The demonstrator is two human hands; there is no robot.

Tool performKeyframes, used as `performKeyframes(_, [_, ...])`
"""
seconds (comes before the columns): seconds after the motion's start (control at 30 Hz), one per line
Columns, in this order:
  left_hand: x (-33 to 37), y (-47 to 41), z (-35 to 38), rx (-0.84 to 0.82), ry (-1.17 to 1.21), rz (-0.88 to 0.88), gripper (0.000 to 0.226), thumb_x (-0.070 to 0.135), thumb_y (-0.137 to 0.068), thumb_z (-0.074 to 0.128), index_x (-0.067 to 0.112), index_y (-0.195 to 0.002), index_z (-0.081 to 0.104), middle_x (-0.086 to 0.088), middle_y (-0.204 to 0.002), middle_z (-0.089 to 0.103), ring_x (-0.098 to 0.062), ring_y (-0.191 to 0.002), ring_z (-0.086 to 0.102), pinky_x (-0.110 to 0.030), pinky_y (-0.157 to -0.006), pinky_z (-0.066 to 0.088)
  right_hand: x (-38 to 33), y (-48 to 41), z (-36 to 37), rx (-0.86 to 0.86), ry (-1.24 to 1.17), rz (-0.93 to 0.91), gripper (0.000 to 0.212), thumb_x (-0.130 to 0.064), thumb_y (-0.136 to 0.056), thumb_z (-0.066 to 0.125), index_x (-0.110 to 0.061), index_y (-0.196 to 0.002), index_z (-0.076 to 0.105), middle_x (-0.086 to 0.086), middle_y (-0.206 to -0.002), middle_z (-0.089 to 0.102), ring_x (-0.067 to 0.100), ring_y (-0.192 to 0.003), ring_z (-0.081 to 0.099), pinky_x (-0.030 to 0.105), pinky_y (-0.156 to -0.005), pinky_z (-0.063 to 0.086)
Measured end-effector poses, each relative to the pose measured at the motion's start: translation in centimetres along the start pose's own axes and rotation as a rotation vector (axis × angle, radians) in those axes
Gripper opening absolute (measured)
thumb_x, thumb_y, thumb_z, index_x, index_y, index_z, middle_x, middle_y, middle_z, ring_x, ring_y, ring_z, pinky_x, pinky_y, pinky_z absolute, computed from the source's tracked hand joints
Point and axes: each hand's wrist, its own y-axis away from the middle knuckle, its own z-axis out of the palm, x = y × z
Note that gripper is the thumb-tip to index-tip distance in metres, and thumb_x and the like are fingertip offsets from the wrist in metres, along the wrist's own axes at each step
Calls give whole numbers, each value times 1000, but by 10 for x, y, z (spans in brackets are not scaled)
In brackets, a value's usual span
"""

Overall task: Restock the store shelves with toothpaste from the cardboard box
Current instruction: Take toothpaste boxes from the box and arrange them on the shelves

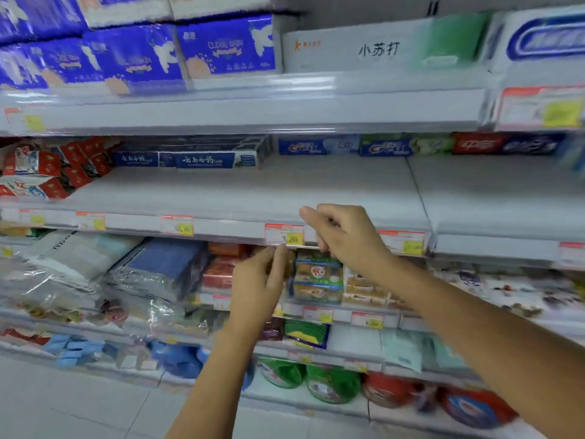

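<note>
white shelf edge [133, 221]: left hand [256, 286], right hand [346, 240] crowd its price tag [282, 236].

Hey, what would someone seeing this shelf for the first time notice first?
Two hands meet at a price tag on the front edge of the middle shelf: the left hand just under it, the right hand beside it with curled fingers. Behind them that shelf lies mostly bare, with toothpaste boxes only along its back. Blue tissue packs crowd the top left.

Tissue packs [226, 47] blue-and-white, toothpaste boxes [302, 147] blue, price tag [284, 234] red-and-yellow.
</note>
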Motion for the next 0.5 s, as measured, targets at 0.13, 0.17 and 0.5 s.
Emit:
performKeyframes(0.13, [24,64,68,-287,90,-75,60,55,-90,43,12,-48,45,-5,-44,49,-15,-44,49,-27,-48,35,61,84,-50,-56,104,117,55,-39,-94,53,1,-58,48,22,-54,50,16,-43,43,37,-54,41])
performKeyframes(0.17, [29,77,87,-354,88,-101,59,56,-89,45,15,-46,42,-3,-42,47,-14,-43,50,-27,-48,37,79,106,-64,-70,118,159,55,-40,-94,53,1,-58,49,21,-53,50,20,-43,44,37,-53,41])
performKeyframes(0.5, [120,201,290,-805,73,-218,36,21,-87,65,25,-68,35,5,-53,45,-9,-48,47,-29,-51,34,252,336,-209,28,305,739,29,-3,-80,66,-14,-90,41,0,-95,38,19,-80,47,21,-62,28])
